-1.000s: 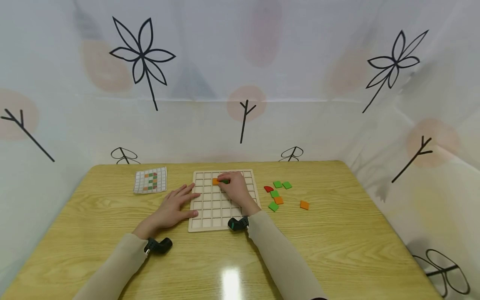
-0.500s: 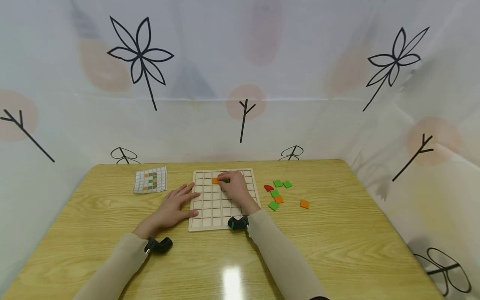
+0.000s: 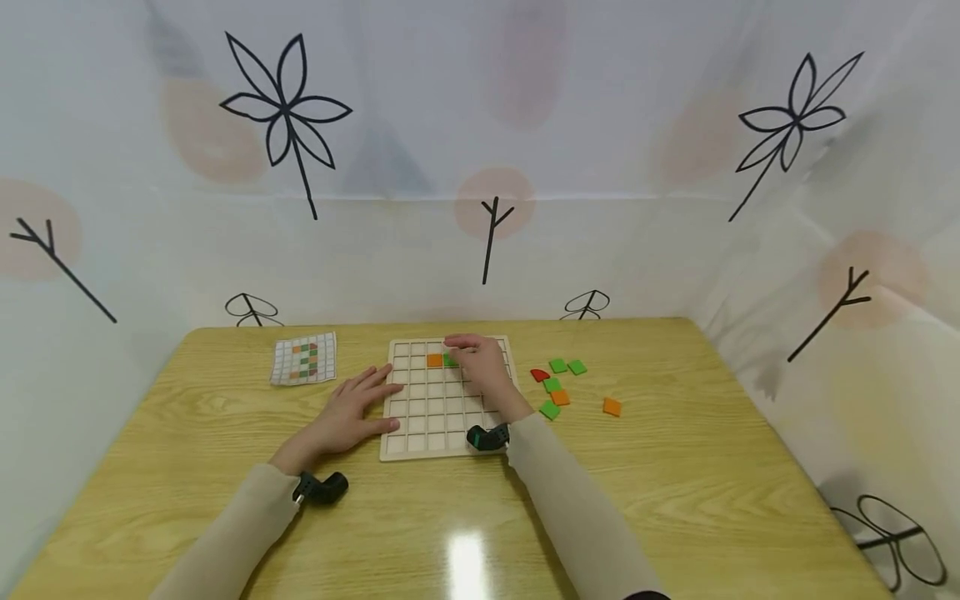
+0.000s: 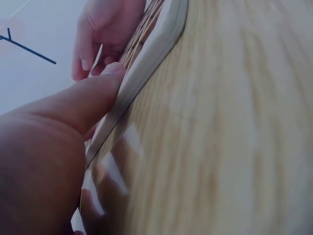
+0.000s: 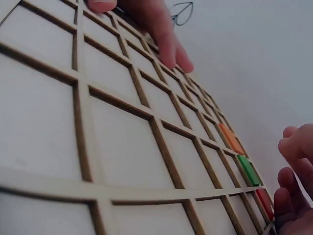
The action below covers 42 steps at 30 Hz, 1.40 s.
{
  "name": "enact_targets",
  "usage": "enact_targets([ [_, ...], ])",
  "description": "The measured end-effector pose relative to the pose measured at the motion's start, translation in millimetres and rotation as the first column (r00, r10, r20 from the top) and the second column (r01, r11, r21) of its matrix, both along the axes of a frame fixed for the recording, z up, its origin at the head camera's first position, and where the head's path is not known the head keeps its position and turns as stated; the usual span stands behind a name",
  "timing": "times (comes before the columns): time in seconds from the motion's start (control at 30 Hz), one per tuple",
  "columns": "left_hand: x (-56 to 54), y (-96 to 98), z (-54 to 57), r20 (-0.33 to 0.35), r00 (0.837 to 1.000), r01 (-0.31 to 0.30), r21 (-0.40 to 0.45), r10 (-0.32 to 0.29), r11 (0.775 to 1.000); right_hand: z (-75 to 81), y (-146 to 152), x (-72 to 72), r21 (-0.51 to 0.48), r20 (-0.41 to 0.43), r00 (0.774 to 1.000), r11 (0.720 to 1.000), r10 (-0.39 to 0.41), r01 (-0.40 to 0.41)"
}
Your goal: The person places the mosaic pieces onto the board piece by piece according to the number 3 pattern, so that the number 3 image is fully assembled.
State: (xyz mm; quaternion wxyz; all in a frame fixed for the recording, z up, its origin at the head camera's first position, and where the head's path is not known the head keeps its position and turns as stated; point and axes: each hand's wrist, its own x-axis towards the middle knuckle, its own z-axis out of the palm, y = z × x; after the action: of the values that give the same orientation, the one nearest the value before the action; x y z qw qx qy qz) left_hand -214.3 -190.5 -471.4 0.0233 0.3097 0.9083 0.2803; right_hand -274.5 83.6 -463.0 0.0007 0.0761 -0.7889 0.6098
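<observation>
A wooden grid board lies on the table. My left hand rests at its left edge with fingers spread, the thumb against the rim. An orange tile and a green tile sit side by side in cells of the second row from the far edge. In the right wrist view, a red piece lies in the cell beside the green tile; the head view hides it under my right hand. That hand hovers over the board's far right part, fingers loosely bent and holding nothing visible.
Right of the board lie several loose green tiles, two orange tiles and a red quarter-round piece. A paper sheet printed with a coloured grid pattern is at the back left. A patterned cloth wall stands behind the table.
My right hand has shifted slightly right, off the green tile, which now shows more. The left hand keeps its place at the board's edge.
</observation>
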Motion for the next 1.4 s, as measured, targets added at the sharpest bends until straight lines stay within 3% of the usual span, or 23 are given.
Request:
enact_targets([
  [0.23, 0.2, -0.2, -0.9, -0.019, 1.000, 0.022, -0.019, -0.022, 1.000, 9.6, 11, -1.2, -0.075, 0.007, 1.000, 0.997, -0.018, 0.018],
  [0.63, 3.6, -2.0, 0.3, -0.011, 1.000, 0.020, -0.018, -0.020, 1.000, 25.9, 67, 3.4, 0.028, -0.041, 0.992, 0.993, -0.115, 0.116],
  [0.97, 4.9, -0.2, 1.0, 0.012, 1.000, 0.010, -0.016, -0.010, 1.000, 19.0, 142, 14.5, 0.137, -0.032, 0.988, 0.978, -0.154, 0.156],
  [1.17, 5.7, 0.5, 3.1, 0.016, 1.000, 0.011, -0.009, -0.011, 1.000, 10.2, 179, 20.0, 0.253, 0.002, 0.983, 0.951, -0.183, 0.176],
  [1.4, 6.0, -0.5, 3.1, 0.012, 1.000, 0.013, -0.011, -0.013, 1.000, -1.6, 211, 25.0, 0.307, 0.052, 0.986, 0.942, -0.158, 0.135],
])
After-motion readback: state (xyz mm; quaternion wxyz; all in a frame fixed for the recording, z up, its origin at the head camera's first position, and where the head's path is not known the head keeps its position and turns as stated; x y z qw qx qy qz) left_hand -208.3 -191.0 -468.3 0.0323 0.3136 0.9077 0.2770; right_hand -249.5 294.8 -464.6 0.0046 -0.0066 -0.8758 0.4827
